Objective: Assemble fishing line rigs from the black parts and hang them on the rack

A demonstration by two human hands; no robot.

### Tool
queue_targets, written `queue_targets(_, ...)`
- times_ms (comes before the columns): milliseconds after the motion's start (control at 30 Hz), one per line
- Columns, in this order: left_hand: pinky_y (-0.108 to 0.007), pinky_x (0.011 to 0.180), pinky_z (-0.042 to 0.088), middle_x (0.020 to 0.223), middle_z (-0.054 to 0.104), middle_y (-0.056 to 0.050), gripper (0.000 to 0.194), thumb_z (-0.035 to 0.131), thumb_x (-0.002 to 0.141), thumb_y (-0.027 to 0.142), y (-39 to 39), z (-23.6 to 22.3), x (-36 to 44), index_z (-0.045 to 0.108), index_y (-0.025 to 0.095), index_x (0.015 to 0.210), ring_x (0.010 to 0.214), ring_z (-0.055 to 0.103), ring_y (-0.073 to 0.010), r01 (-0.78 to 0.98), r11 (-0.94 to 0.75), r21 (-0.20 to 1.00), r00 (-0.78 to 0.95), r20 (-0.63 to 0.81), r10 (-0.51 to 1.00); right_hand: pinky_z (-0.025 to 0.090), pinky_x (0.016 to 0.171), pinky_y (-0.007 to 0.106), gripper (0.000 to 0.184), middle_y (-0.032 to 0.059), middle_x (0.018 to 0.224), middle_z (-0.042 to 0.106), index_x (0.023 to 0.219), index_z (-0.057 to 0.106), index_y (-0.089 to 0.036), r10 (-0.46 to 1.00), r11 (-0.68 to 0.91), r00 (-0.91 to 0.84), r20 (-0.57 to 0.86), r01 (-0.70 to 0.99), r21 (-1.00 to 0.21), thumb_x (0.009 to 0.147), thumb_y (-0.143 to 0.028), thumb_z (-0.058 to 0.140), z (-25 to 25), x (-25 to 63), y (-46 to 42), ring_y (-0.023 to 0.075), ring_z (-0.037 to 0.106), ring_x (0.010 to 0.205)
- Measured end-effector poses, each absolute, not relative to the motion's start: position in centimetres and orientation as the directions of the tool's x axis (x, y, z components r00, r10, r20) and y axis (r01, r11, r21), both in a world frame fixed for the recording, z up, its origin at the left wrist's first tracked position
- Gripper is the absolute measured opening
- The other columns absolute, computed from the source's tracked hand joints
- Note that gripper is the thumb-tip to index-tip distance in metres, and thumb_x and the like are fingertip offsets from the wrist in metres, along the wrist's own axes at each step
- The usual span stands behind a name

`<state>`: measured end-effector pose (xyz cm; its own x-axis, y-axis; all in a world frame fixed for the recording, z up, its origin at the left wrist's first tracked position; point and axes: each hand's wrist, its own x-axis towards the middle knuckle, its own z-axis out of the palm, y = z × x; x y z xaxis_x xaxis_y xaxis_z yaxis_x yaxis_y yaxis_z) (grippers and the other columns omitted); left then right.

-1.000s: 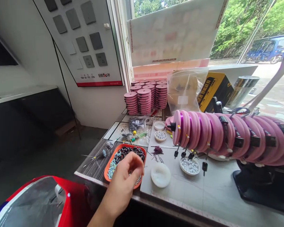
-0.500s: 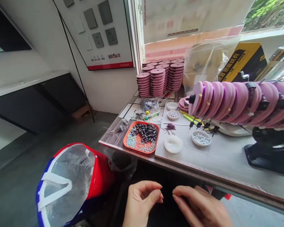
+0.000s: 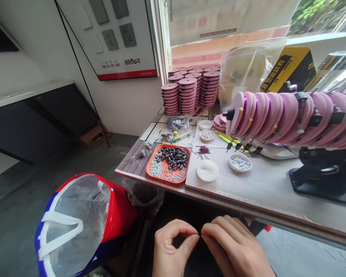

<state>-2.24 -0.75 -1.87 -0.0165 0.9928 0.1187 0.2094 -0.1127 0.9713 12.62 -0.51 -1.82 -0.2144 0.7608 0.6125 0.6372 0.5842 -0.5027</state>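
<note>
— Tabletop point(image 3: 134, 165) ahead; pink spools point(image 3: 288, 115), three o'clock, cut off at our right edge. Hands?
— Left hand point(image 3: 167, 250), right hand point(image 3: 236, 246) at six, fingertips pinched; whether they grasp anything, we can't tell. Orange tray point(image 3: 164, 166): eleven o'clock of them.

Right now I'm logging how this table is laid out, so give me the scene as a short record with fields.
Left hand: thumb and fingertip pinched
Right hand: fingertips drawn together, close to the left's; anything held is too small to tell
Orange tray: black pieces, pale blue pieces, silver bits
Right of tray: round white pad, dish of white pieces
Pink discs: in a row above a black stand; more stacked at the back
Left of table: open red-and-blue bag
</note>
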Motion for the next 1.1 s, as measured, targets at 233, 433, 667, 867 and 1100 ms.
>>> queue_targets(233, -0.019, 0.06, 0.049, 0.065, 0.068, 0.0, 0.008, 0.068, 0.073, 0.012, -0.6, -2.2, -2.6, 0.068, 0.019, 0.068, 0.061, 0.062, -0.0134, 0.273, -0.235, 0.933, 0.085, 0.22, 0.972, 0.027, 0.055, 0.028, 0.032, -0.0003, 0.061, 0.052, 0.073, 0.053, -0.02, 0.755, 0.58, -0.228, 0.615, 0.671, -0.463, 0.097, -0.019, 0.032, -1.8, 12.5, -0.3, 0.0146, 0.042, 0.055)
queue_targets(433, -0.018, 0.06, 0.047, 0.065, 0.067, 0.002, 0.009, 0.069, 0.072, 0.015, -0.6, -2.2, -2.3, 0.068, 0.02, 0.066, 0.06, 0.061, -0.0118, 0.26, -0.218, 0.941, 0.004, 0.224, 0.974, 0.026, 0.056, 0.028, 0.033, -0.0006, 0.061, 0.051, 0.071, 0.052, -0.02, 0.756, 0.576, -0.226, 0.615, 0.676, -0.459, 0.097, -0.02, 0.032, -2.1, 12.3, -0.4, 0.0149, 0.04, 0.056)
queue_targets(667, -0.019, 0.059, 0.049, 0.067, 0.067, 0.001, 0.009, 0.067, 0.074, 0.012, -0.5, -2.1, -2.7, 0.068, 0.02, 0.07, 0.062, 0.064, -0.0126, 0.35, -0.312, 0.883, 0.089, 0.301, 0.95, 0.027, 0.055, 0.028, 0.034, -0.0005, 0.06, 0.051, 0.07, 0.052, -0.02, 0.743, 0.597, -0.298, 0.6, 0.701, -0.391, 0.097, -0.018, 0.032, -1.1, 12.6, 0.0, 0.0146, 0.042, 0.055)
queue_targets(867, -0.023, 0.056, 0.048, 0.068, 0.065, -0.001, 0.011, 0.063, 0.077, 0.011, -1.0, -2.6, -2.2, 0.066, 0.02, 0.073, 0.062, 0.061, -0.0145, 0.425, -0.4, 0.812, 0.049, 0.421, 0.906, 0.028, 0.053, 0.027, 0.033, -0.0009, 0.059, 0.051, 0.068, 0.052, -0.02, 0.723, 0.611, -0.339, 0.602, 0.72, -0.329, 0.095, -0.015, 0.034, -0.2, 12.8, 0.1, 0.014, 0.044, 0.053)
queue_targets(1100, -0.024, 0.057, 0.047, 0.068, 0.064, -0.002, 0.013, 0.061, 0.077, 0.007, -1.0, -2.6, -2.2, 0.063, 0.02, 0.076, 0.062, 0.058, -0.0146, 0.477, -0.468, 0.744, 0.092, 0.488, 0.868, 0.03, 0.051, 0.027, 0.032, -0.0011, 0.058, 0.052, 0.068, 0.052, -0.02, 0.728, 0.609, -0.35, 0.59, 0.725, -0.321, 0.094, -0.013, 0.034, -0.2, 12.7, 0.0, 0.0132, 0.047, 0.051)
